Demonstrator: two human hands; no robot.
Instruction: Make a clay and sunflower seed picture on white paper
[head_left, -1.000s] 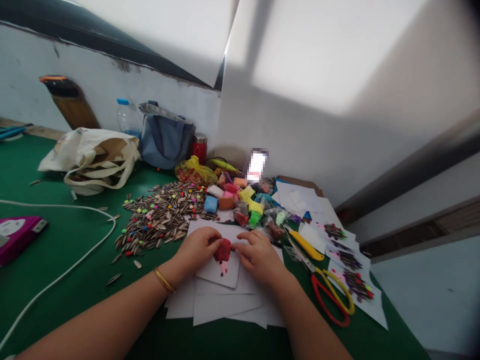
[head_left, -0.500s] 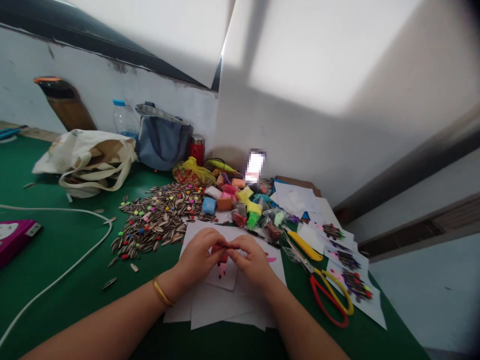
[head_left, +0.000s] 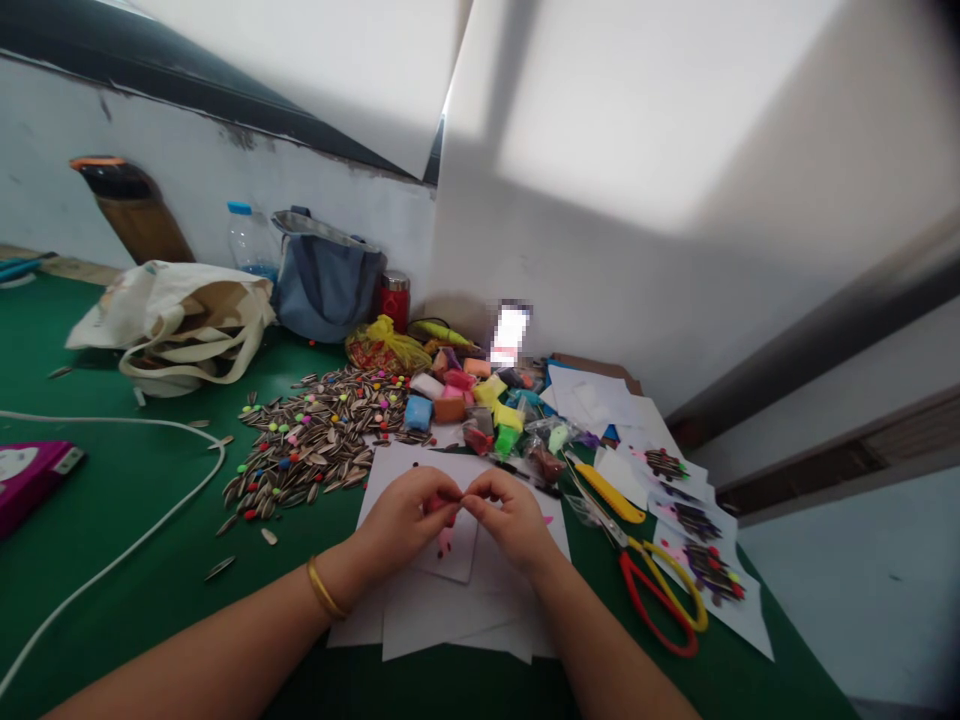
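Observation:
My left hand (head_left: 405, 515) is closed in a pinch over the white papers (head_left: 499, 625). Its fingertips meet those of my right hand (head_left: 511, 520), which is pinched too. Whatever lies between the fingertips is too small and covered to make out. Under the hands lies a small white card (head_left: 461, 568) bearing a pink shape (head_left: 445, 540) with dark red dots. Some red shows behind my left fingers, partly hidden. A bit of bright pink (head_left: 548, 520) rests on the paper beyond my right hand.
Striped sunflower seeds (head_left: 322, 430) mixed with coloured balls lie left of the papers. Packets of coloured clay (head_left: 450, 407) sit behind. At right are a yellow cutter (head_left: 611, 492), scissors (head_left: 660, 600) and seed-decorated cards (head_left: 716, 572). A white cable (head_left: 150, 535) curves across the left.
Both hands have shifted slightly, with the fingertips now meeting a little further right and lower. The dark red bit seen between the fingertips earlier is less visible.

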